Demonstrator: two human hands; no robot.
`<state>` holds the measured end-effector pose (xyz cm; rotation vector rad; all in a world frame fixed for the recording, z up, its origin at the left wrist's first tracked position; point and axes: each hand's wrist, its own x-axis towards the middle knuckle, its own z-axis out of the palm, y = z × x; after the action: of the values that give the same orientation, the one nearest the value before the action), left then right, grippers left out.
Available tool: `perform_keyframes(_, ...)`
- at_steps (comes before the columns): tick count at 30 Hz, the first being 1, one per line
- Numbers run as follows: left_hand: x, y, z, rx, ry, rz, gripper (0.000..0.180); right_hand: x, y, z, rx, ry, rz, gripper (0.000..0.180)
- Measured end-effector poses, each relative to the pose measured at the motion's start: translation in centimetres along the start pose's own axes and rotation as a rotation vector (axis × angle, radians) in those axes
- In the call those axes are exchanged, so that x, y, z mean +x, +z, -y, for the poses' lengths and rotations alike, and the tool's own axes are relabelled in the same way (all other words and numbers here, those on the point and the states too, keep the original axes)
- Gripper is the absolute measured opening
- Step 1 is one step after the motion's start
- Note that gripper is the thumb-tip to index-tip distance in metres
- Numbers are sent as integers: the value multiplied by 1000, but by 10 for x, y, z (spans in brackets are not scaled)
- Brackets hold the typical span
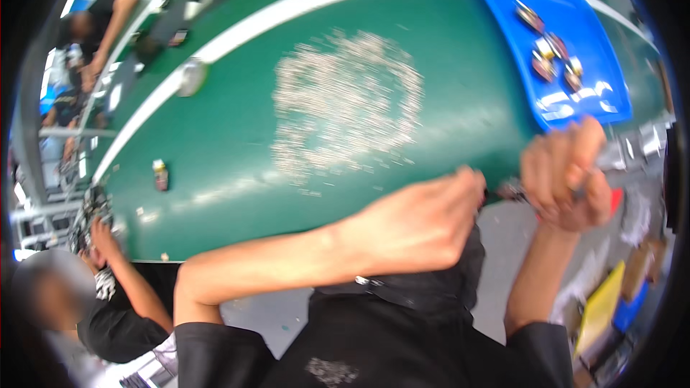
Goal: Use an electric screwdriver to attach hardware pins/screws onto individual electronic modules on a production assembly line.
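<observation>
My left hand [438,219] reaches across in front of my body to the table's near edge. Its fingers are pinched together, and whatever they hold is hidden. To the right, my right hand [564,176] is raised just below the blue tray [575,116], fingers curled and thumb bent in. A small greyish thing may be at its fingertips, too blurred to name. Several small dark-red and brass cylindrical parts [544,66] lie in the tray. Left of it, a wide spread of small thin silvery pieces [338,108] covers the middle of the green table [460,86].
A similar small cylindrical part [160,175] stands at the table's left. A round clear container [192,77] sits by the white strip [287,7]. One person [122,316] works at the lower left, others farther back. Boxes and a yellow panel [600,309] are at the right.
</observation>
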<state>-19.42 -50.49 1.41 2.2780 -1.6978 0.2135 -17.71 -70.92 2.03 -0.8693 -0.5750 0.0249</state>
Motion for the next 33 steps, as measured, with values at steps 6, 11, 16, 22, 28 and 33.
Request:
perform_keyframes(6, -92, -56, 1, 34, -535, -126, 55, -8, -1, 11, 275, -58, 19, 19)
perform_keyframes(11, -161, -75, 14, 529, -1094, 15, 49, -24, -5, -18, 399, -19, -254, 14)
perform_keyframes(16, -117, -72, 60, 544, -950, -135, 36, -26, 1, -28, 533, -13, -501, 13)
perform_keyframes(22, -77, -54, 128, 304, -771, -307, 15, -27, 6, -29, 519, -5, -500, 13)
perform_keyframes(28, -64, -50, 142, 344, -765, -108, 12, -28, 1, -27, 531, -18, -444, 14)
perform_keyframes(33, -65, -51, 147, 500, -614, -32, 8, -28, 0, -27, 549, 4, -416, 14)
